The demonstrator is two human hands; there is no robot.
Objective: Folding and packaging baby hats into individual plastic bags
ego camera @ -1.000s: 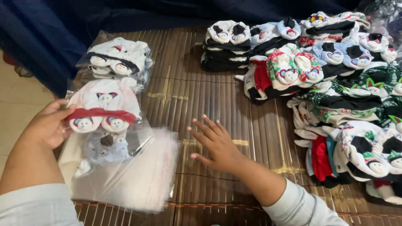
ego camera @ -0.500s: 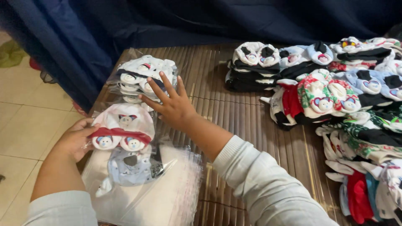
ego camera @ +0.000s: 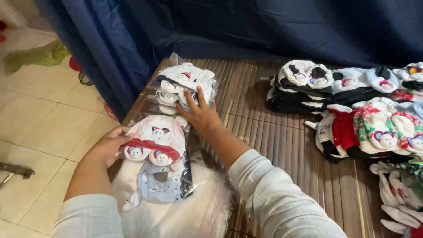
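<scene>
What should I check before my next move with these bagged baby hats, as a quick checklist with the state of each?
1. Right hand flat on the far bagged stack: ok, fingers spread over its near edge.
2. Left hand steadying the near bagged stack: ok, it grips the left side.
3. Far bagged stack fully on the slatted table: ok, though it sits close to the corner.
4. Near bagged stack supported: not ok, its left edge reaches the table's rim.
5. Bags sealed: cannot tell, the openings are not visible.
6. Loose hat piles clear of both hands: ok, they lie apart to the right.
</scene>
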